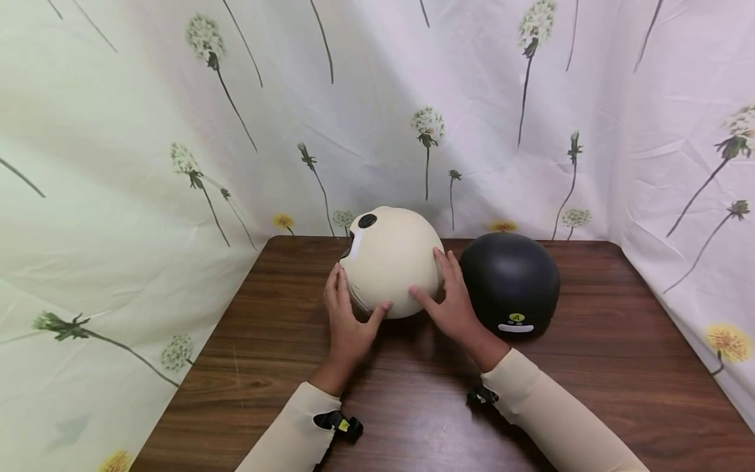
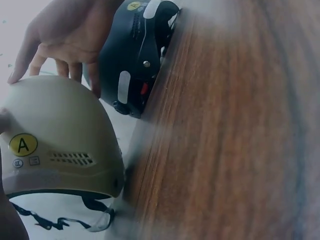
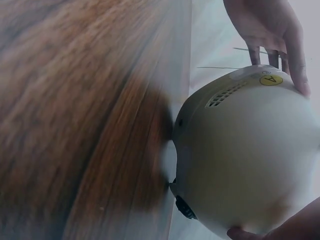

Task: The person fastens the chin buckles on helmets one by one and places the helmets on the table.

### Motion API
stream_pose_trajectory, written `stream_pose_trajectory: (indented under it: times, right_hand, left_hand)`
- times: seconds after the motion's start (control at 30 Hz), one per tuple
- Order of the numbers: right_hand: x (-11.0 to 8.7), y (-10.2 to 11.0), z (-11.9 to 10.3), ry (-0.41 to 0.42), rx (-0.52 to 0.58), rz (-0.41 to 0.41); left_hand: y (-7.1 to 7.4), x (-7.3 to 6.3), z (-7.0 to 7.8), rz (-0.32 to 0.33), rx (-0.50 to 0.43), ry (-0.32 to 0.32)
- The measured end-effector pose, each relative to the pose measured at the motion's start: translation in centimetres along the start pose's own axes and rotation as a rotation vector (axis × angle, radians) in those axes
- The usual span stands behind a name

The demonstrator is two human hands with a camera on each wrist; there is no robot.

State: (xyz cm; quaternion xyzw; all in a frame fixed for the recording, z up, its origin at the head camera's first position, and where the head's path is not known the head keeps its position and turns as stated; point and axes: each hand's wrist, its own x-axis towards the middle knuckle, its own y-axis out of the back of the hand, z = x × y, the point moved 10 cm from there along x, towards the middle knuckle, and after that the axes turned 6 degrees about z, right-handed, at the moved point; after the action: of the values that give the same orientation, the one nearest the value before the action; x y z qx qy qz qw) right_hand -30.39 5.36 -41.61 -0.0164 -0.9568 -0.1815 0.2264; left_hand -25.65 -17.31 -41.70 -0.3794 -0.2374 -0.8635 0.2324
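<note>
A cream helmet (image 1: 392, 262) is held between both hands at the back middle of the table, tilted on its side with its opening to the left. My left hand (image 1: 348, 321) grips the rim end, fingers along the edge and thumb on the lower shell. Across the dome, my right hand (image 1: 454, 308) spreads its fingers and thumb over the right side. The left wrist view shows the helmet's yellow "A" sticker (image 2: 23, 145), slotted vents (image 2: 75, 159) and dangling black strap (image 2: 55, 222). A black round knob (image 1: 367, 221) sits on the shell's upper left.
Right beside the right hand, a matte black helmet (image 1: 510, 282) rests on the table, dome up, with a yellow sticker and a pale strip on it. The dark wooden table (image 1: 407, 406) ends at a dandelion-printed cloth (image 1: 366, 131) behind and at both sides.
</note>
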Motion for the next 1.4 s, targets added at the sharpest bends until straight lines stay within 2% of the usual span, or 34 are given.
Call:
stream_pose_trajectory:
  times: [0.13, 0.4, 0.63, 0.97, 1.17, 1.4]
  right_hand:
    - [0.0, -0.3, 0.1, 0.018, -0.009, -0.005]
    - [-0.1, -0.6, 0.4, 0.024, 0.024, -0.007]
    - [-0.3, -1.2, 0.5, 0.018, 0.021, -0.035]
    - [-0.7, -1.8, 0.0, 0.052, 0.010, -0.043]
    - [-0.7, -1.9, 0.0, 0.047, 0.019, -0.044]
    - [-0.8, -1.9, -0.5, 0.085, -0.001, -0.036]
  left_hand:
    - [0.1, 0.0, 0.2, -0.002, 0.037, -0.022]
    - [0.1, 0.1, 0.2, -0.017, 0.046, -0.037]
    - [0.0, 0.2, 0.9, -0.031, 0.053, -0.117]
    - [-0.2, 0.2, 1.5, -0.068, 0.063, -0.160]
    - [-0.2, 0.1, 1.6, -0.060, 0.081, -0.161]
    - [-0.3, 0.2, 0.9, -0.067, 0.073, -0.120]
